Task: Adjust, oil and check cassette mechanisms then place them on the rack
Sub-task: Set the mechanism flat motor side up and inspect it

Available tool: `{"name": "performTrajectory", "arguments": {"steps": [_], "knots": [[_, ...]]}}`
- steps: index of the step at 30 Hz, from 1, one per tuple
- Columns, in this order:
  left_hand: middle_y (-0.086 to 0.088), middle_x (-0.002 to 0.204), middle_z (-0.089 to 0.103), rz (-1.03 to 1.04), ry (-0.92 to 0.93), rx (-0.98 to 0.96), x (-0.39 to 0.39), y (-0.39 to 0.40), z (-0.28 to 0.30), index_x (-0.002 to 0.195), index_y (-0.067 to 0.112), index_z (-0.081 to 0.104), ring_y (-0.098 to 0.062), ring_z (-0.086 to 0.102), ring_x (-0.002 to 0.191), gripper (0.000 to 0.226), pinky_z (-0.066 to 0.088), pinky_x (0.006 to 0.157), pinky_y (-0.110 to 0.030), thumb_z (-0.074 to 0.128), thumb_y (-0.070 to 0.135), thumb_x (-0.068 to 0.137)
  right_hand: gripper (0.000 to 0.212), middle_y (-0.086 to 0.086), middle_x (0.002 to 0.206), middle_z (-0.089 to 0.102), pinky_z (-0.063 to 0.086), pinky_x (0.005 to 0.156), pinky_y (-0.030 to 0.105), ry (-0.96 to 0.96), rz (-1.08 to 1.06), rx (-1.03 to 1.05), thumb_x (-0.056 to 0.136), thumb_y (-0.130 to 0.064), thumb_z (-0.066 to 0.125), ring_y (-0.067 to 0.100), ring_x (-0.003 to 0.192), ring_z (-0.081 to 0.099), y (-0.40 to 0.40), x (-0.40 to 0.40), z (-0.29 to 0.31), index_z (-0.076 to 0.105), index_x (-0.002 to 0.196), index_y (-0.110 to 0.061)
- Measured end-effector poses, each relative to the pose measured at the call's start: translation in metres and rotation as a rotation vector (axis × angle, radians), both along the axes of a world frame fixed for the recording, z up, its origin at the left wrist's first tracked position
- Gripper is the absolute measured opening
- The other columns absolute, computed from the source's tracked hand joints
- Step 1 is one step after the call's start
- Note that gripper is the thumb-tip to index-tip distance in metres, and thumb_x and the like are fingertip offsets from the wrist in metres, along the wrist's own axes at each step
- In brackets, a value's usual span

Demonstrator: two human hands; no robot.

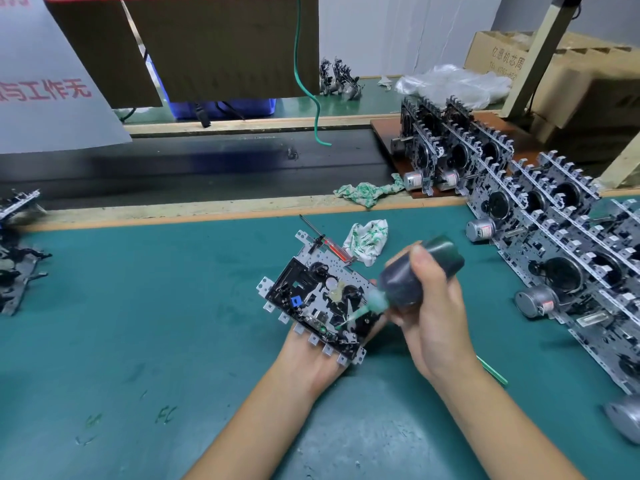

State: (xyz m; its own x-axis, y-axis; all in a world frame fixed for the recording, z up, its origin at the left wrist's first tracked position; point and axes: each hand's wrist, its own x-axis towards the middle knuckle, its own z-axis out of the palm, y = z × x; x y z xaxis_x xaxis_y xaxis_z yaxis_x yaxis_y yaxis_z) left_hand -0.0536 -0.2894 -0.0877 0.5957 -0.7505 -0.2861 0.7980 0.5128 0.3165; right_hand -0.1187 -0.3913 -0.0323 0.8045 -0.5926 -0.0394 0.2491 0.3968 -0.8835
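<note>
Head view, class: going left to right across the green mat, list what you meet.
Dark mechanisms at the left edge → held cassette mechanism → oil bottle in the right hand → rows of finished mechanisms.

Green bench mat (138, 306), rag (367, 240), mechanisms (568, 258)

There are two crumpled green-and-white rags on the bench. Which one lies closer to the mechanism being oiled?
The rag on the green mat, just beyond the cassette mechanism and beside the red screwdriver. The other rag lies farther back on the wooden strip by the conveyor.
</note>
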Motion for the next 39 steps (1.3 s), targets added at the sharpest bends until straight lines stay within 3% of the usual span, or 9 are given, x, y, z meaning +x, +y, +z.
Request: {"name": "performTrajectory", "arguments": {"steps": [4, 9, 13, 15, 19, 23, 33, 37, 39], "knots": [[-0.010, 0.081, 0.074, 0.010, -0.316, -0.156, 0.003, 0.011, 0.029, 0.092, 0.007, 0.075, -0.021, 0.069, 0.097, 0.082, 0.041, 0.104, -0.032, -0.006, 0.016, 0.101, 0.027, -0.005, 0.057, 0.052, 0.034, 0.034, 0.013, -0.152, -0.038, 0.331, 0.072, -0.044, 0.062, 0.005, 0.045, 0.046, -0.020, -0.001, 0.011, 0.055, 0.070, -0.018], [-0.032, 0.056, 0.061, 0.094, -0.281, -0.148, 0.007, 0.009, 0.040, 0.072, -0.019, 0.067, -0.012, 0.069, 0.060, 0.032, 0.055, 0.059, -0.020, 0.071, 0.012, 0.079, 0.031, -0.002, 0.059, 0.050, 0.033, 0.036, 0.011, -0.264, -0.107, 0.608, 0.070, -0.044, 0.060, 0.005, 0.043, 0.040, -0.037, -0.002, 0.015, 0.057, 0.075, -0.013], [-0.033, 0.078, 0.067, 0.076, -0.244, -0.018, 0.007, 0.016, 0.035, 0.111, -0.006, 0.056, -0.021, 0.069, 0.090, 0.037, 0.052, 0.077, -0.029, 0.042, 0.015, 0.084, 0.027, 0.000, 0.066, 0.060, 0.041, 0.042, 0.011, -0.266, -0.103, 0.558, 0.070, -0.041, 0.062, 0.006, 0.052, 0.049, -0.034, 0.001, 0.012, 0.064, 0.072, -0.014], [-0.039, 0.119, 0.054, 0.181, -0.430, 0.013, 0.010, 0.023, 0.048, 0.127, -0.014, 0.043, -0.037, 0.054, 0.119, 0.044, 0.041, 0.100, -0.035, 0.016, 0.006, 0.099, 0.024, 0.000, 0.068, 0.064, 0.048, 0.048, 0.015, -0.241, -0.109, 0.472, 0.070, -0.037, 0.063, 0.006, 0.055, 0.055, -0.032, 0.003, 0.010, 0.069, 0.067, -0.015], [0.010, 0.078, 0.069, 0.363, -0.825, 0.621, 0.010, 0.017, 0.038, 0.094, 0.020, 0.064, -0.010, 0.065, 0.069, 0.020, 0.048, 0.059, -0.017, 0.045, 0.014, 0.098, 0.028, 0.000, 0.072, 0.069, 0.057, 0.067, 0.025, -0.120, -0.181, 0.084, 0.066, -0.031, 0.067, 0.013, 0.064, 0.064, -0.037, 0.002, 0.004, 0.063, 0.086, -0.011], [0.019, 0.083, 0.062, 0.361, -1.376, 0.995, 0.011, 0.013, 0.033, 0.086, 0.031, 0.058, -0.006, 0.055, 0.082, 0.014, 0.041, 0.072, -0.021, 0.065, 0.019, 0.088, 0.038, -0.001, 0.083, 0.068, 0.047, 0.068, 0.015, 0.243, -0.293, -0.424, 0.065, -0.020, 0.083, 0.006, 0.071, 0.062, -0.045, 0.000, -0.009, 0.053, 0.089, -0.024], [0.009, 0.088, 0.070, -0.018, -1.263, 1.031, 0.031, 0.030, 0.030, 0.094, 0.028, 0.066, -0.007, 0.063, 0.084, 0.031, 0.050, 0.082, -0.025, 0.081, 0.037, 0.069, 0.048, 0.008, 0.119, 0.057, 0.038, 0.084, 0.028, 0.437, -0.178, -0.529, 0.082, -0.014, 0.072, 0.019, 0.103, 0.054, -0.052, 0.011, -0.035, 0.033, 0.108, -0.021], [0.009, 0.094, 0.072, -0.136, -1.266, 0.862, 0.034, 0.041, 0.025, 0.100, 0.026, 0.068, 0.000, 0.064, 0.085, 0.037, 0.048, 0.078, -0.013, 0.069, 0.044, 0.068, 0.044, 0.004, 0.093, 0.052, 0.043, 0.077, 0.033, 0.123, -0.626, -1.000, 0.076, -0.023, 0.076, 0.022, 0.084, 0.052, -0.040, -0.009, -0.010, 0.039, 0.100, -0.021], [0.010, 0.098, 0.071, -0.099, -1.290, 0.849, 0.035, 0.043, 0.020, 0.105, 0.026, 0.068, 0.000, 0.064, 0.091, 0.038, 0.048, 0.082, -0.015, 0.066, 0.042, 0.071, 0.041, -0.007, 0.087, 0.054, 0.043, 0.073, 0.022, 0.038, -0.273, -1.164, 0.075, -0.044, 0.070, 0.008, 0.078, 0.052, -0.032, -0.015, 0.006, 0.045, 0.102, -0.029]]}}
